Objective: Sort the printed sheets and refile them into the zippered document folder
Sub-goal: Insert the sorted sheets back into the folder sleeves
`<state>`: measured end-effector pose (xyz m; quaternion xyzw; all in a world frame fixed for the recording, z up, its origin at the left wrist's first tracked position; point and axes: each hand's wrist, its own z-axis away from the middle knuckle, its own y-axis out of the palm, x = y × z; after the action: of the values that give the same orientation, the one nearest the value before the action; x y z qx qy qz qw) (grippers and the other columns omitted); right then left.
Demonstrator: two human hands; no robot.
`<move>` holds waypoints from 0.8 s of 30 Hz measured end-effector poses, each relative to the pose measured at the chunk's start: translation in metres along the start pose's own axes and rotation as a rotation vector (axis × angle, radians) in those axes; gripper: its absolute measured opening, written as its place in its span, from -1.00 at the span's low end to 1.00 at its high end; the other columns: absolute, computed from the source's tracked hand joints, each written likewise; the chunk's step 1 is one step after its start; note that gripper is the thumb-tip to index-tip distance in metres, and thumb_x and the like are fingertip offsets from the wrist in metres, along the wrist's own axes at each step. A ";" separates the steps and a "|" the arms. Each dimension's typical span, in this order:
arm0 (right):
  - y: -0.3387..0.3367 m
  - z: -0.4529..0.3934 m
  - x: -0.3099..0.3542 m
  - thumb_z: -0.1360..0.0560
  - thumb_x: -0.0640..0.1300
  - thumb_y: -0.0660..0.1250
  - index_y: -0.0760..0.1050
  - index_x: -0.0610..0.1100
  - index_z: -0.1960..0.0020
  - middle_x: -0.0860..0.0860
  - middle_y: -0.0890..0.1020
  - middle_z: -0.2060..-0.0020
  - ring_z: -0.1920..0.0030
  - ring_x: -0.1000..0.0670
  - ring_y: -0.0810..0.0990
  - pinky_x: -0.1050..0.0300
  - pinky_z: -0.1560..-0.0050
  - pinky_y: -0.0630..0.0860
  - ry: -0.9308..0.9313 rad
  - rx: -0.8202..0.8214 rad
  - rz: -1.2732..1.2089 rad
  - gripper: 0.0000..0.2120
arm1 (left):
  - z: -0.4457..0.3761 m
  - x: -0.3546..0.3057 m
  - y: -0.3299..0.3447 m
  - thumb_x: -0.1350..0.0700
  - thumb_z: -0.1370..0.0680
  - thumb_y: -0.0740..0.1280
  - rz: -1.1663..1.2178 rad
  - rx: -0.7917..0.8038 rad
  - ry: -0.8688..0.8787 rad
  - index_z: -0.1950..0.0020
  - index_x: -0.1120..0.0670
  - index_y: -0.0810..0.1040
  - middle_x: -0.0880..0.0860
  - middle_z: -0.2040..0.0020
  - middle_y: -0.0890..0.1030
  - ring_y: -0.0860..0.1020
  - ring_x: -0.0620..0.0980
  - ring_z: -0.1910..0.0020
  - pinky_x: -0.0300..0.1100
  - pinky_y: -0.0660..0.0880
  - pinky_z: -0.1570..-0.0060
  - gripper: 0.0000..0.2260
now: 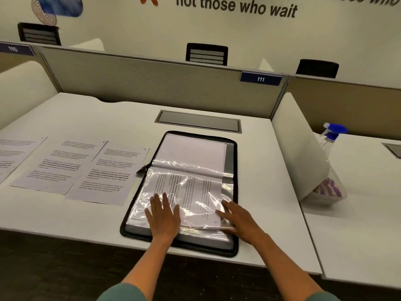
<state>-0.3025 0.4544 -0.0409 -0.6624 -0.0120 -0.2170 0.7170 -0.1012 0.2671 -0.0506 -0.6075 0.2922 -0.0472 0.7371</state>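
Observation:
A black zippered document folder lies open on the white desk, near its front edge. A clear plastic sleeve in its near half holds a printed sheet. My left hand lies flat on the sleeve's near left part with fingers straight. My right hand presses flat on the sleeve's near right corner. The far half shows a blank white page. Three printed sheets lie in a row left of the folder: the nearest one, a middle one and a far-left one.
A grey cable hatch sits in the desk behind the folder. A white side divider bounds the desk on the right; beyond it stand a blue-topped spray bottle and a purple cloth. A grey partition closes the back.

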 end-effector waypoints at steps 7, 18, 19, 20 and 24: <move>-0.019 -0.004 0.012 -0.56 -0.03 0.37 0.68 -0.06 -0.11 0.05 0.60 -0.23 -0.23 0.01 0.53 0.11 -0.25 0.46 0.200 -0.221 -0.259 -0.81 | -0.014 0.015 -0.013 -0.35 -0.52 -0.30 0.118 -0.053 0.178 -0.61 0.05 0.07 0.04 -0.62 0.03 -0.14 -0.01 -0.60 0.14 -0.27 -0.53 -0.22; -0.063 -0.060 0.022 -0.55 -0.22 0.37 0.65 -0.11 0.03 0.12 0.53 0.18 0.08 0.02 0.53 0.26 0.10 0.39 0.360 -0.649 -0.466 -0.91 | -0.049 -0.019 -0.065 -0.38 -0.47 0.24 -0.021 -0.301 0.679 -0.22 0.03 0.59 0.04 -0.30 0.58 0.42 0.12 -0.42 0.37 0.02 -0.43 -0.43; -0.065 -0.067 0.020 -0.56 -0.22 0.37 0.65 -0.10 0.01 0.12 0.55 0.17 0.07 0.01 0.54 0.27 0.09 0.41 0.372 -0.659 -0.484 -0.90 | -0.055 -0.022 -0.066 -0.32 -0.47 0.30 -0.027 -0.332 0.716 -0.15 0.03 0.61 0.03 -0.24 0.60 0.46 0.14 -0.38 0.40 0.08 -0.40 -0.52; -0.067 -0.072 0.019 -0.56 -0.22 0.36 0.65 -0.10 -0.01 0.12 0.57 0.15 0.07 0.01 0.55 0.28 0.09 0.41 0.375 -0.674 -0.500 -0.89 | -0.061 -0.024 -0.066 -0.22 -0.48 0.34 -0.029 -0.364 0.748 -0.09 0.03 0.62 0.03 -0.20 0.61 0.48 0.16 -0.34 0.42 0.09 -0.39 -0.63; -0.077 -0.094 0.015 -0.56 -0.23 0.36 0.64 -0.14 -0.04 0.06 0.62 0.10 0.06 0.01 0.59 0.30 0.06 0.46 0.413 -0.771 -0.589 -0.90 | -0.088 -0.034 -0.072 0.13 -0.47 0.44 -0.052 -0.445 0.746 -0.01 0.06 0.62 0.06 -0.20 0.61 0.49 0.17 -0.32 0.46 0.14 -0.36 -0.87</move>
<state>-0.3393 0.3582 0.0245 -0.7899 0.0245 -0.5241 0.3174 -0.1511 0.1868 0.0208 -0.7002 0.5262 -0.2179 0.4306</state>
